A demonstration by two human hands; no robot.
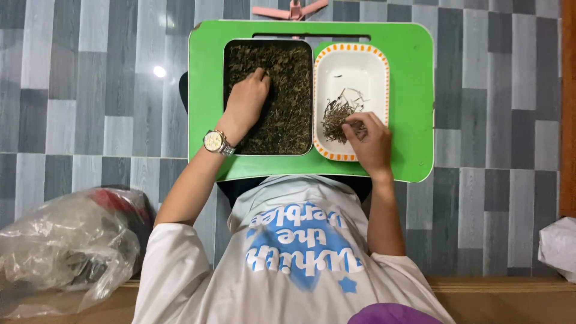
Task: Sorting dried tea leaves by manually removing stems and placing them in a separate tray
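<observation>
Left hand point(247, 101) lay palm-down in the dark rectangular tray of dried green-brown leaf material point(282, 96), fingers curled into the pile, spread loosely rather than clenched; can't tell if anything was pinched under the fingertips. Silver metal wristwatch with pale dial point(216, 142) sat on that wrist, just at the tray's near-left corner. Right hand point(371, 139) was over the near end of the white rectangular dish with orange-dashed rim point(380, 66), fingertips pinched together on a few thin stems from the small heap of dry brownish stems and twigs point(337, 115) lying in the dish. So stems were in the dish, leaf bulk was in the tray, the two containers touching side by side: my read is that the adjacency kept the transfer short, one hand per container. Far half of the dish was mostly bare white with a couple of stray bits. Both containers sat on a bright green plastic lap tabletop with rounded corners and a slot handle along its far edge point(414, 90), placed right in front of the person's body, within easy reach of both forearms. Beyond the far edge, a pink plastic stand-like object point(291, 10), only partly in view. Floor was grey striped plank-pattern tile point(90, 90). To the person's left, a crumpled clear plastic bag with dark contents point(60, 252); to the right edge, a bit of white crumpled bag or paper point(559, 246). Person wore a white printed T-shirt point(288, 252).
</observation>
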